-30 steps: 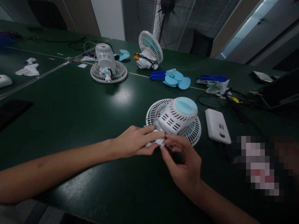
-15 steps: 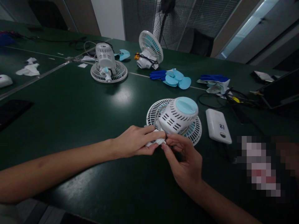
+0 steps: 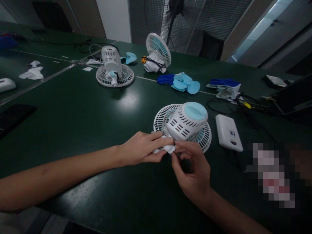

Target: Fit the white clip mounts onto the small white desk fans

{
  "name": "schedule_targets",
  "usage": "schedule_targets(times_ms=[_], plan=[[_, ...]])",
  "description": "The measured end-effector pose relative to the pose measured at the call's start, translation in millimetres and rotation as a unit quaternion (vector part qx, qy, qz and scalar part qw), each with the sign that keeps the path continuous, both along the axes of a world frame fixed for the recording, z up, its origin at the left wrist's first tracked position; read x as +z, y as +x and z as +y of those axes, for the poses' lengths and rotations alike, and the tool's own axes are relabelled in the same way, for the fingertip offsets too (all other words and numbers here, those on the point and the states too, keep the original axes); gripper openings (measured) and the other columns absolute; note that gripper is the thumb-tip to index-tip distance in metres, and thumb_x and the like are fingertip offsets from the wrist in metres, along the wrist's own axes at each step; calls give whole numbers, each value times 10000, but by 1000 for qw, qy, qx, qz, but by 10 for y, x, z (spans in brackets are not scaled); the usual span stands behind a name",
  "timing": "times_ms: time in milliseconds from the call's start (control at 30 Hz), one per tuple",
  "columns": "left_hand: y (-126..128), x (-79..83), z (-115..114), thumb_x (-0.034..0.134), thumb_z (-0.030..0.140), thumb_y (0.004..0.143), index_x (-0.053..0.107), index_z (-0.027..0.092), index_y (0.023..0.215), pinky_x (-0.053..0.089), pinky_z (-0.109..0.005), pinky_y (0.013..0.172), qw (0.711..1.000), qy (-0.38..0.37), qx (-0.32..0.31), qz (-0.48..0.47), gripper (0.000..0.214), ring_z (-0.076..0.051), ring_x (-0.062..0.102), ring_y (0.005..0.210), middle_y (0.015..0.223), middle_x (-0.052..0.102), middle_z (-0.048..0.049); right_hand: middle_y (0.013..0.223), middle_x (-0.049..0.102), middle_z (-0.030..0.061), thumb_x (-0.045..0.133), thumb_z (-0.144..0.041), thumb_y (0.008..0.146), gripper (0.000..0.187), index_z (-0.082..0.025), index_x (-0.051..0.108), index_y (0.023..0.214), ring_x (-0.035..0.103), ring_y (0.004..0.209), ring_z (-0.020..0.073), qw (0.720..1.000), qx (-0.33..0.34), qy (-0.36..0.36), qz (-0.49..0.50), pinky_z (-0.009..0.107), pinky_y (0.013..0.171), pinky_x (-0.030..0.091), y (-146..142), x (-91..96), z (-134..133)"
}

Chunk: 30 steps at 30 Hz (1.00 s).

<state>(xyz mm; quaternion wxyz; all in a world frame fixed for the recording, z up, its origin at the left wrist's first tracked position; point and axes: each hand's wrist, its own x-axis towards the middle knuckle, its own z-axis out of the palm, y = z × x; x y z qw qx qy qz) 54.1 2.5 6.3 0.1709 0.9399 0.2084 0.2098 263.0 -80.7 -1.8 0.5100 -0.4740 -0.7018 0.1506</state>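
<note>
A small white fan [image 3: 186,123] with a light blue back cap lies grille-down on the dark green table [image 3: 78,113]. My left hand [image 3: 142,148] is closed on a small white part [image 3: 167,147] at the fan's near edge. From the right, my right hand [image 3: 192,169] pinches the same white part with thumb and fingers. The part is mostly hidden between the fingers, so I cannot make out whether it is joined to the fan.
A white power bank [image 3: 228,132] lies right of the fan. Farther back are two more white fans [image 3: 113,70] [image 3: 156,53], loose blue fan blades [image 3: 185,83], blue gloves [image 3: 225,83], cables and a dark screen [image 3: 292,94]. Paper scraps [image 3: 31,73] lie at far left.
Both hands stay on the white part at the fan's edge; the fingers have shifted slightly and the view has drifted a little.
</note>
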Motion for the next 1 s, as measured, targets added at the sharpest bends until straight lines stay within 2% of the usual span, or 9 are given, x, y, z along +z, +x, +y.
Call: schedule_targets(times_ms=[200, 433, 700, 1000], plan=[[-3, -40, 2, 395, 407, 1091, 469, 219, 1397, 478, -215, 564, 1000, 18, 3, -2, 367, -125, 577, 722, 1020, 596, -31, 1149, 630, 57, 630, -25, 898, 480, -260, 577, 1313, 654, 897, 183, 996, 13, 54, -77, 304, 645, 626, -9, 43, -10], [-4, -47, 10, 412, 402, 1089, 433, 238, 1433, 470, -218, 576, 1000, 12, 0, -1, 381, -126, 562, 720, 1036, 596, -26, 1129, 636, 48, 639, -18, 907, 453, -251, 590, 1293, 652, 893, 171, 995, 9, 57, -84, 302, 677, 635, -12, 48, -7], [-7, -33, 12, 420, 388, 1086, 467, 239, 1375, 462, -217, 591, 1000, -6, -9, -4, 328, -135, 558, 733, 1008, 582, -24, 973, 631, 11, 652, -25, 908, 400, -247, 618, 1239, 614, 752, 144, 994, -2, 55, -93, 300, 672, 615, -20, 81, -8], [-9, -27, 13, 411, 392, 1090, 472, 237, 1368, 459, -218, 569, 1000, 7, -8, -9, 325, -126, 565, 723, 1018, 590, -23, 966, 649, 10, 668, -20, 904, 358, -223, 633, 1196, 615, 741, 129, 995, -8, 46, -85, 282, 667, 589, -21, 95, -31]])
